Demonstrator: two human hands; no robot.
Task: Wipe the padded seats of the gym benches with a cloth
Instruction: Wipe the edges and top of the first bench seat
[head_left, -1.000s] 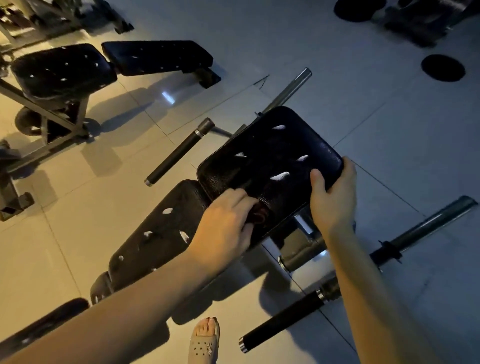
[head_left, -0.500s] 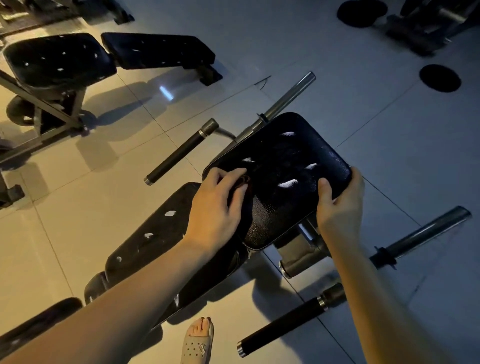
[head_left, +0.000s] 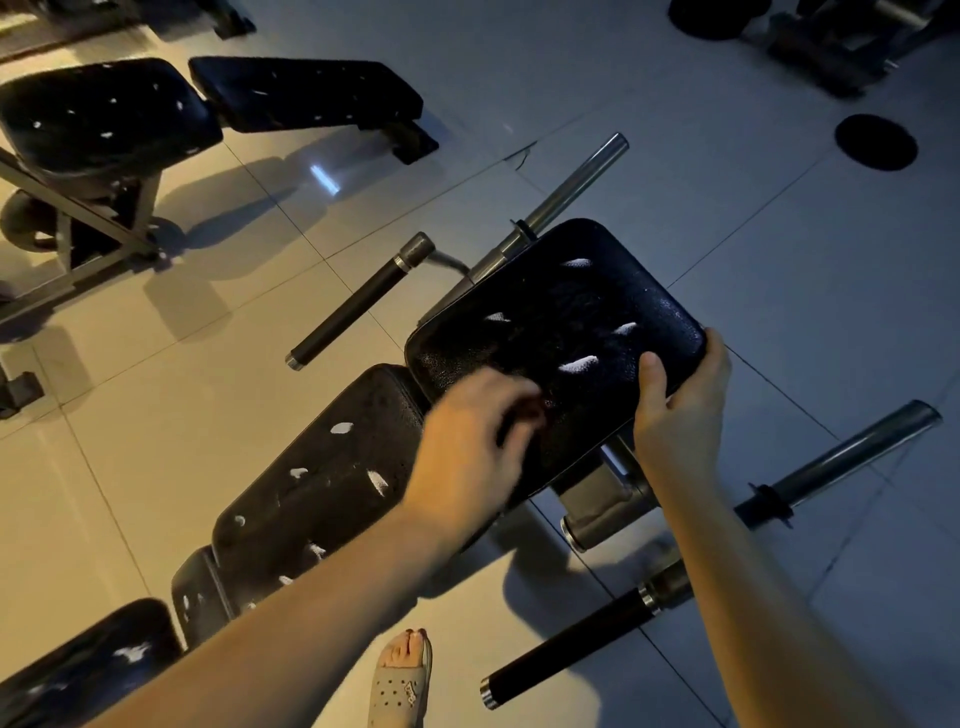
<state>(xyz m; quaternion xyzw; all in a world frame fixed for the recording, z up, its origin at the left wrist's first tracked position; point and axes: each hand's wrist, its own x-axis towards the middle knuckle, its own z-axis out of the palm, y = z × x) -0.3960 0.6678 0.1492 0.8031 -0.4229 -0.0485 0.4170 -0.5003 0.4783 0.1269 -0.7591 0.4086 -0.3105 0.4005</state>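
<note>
Tiled gym floor (head_left: 779, 249). Your right hand (head_left: 680, 410) gripped the seat pad (head_left: 550, 322); left hand (head_left: 467, 441) pinched the cloth (head_left: 537, 408); overlapping strokes seemed advisable.

Dim, warm light at left, bluish right; left hand (head_left: 470, 441) motion-blurred.

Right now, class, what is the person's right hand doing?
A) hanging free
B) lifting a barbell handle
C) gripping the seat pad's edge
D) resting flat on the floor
C: the right hand curls round the right edge of the seat pad, thumb on top.
</note>
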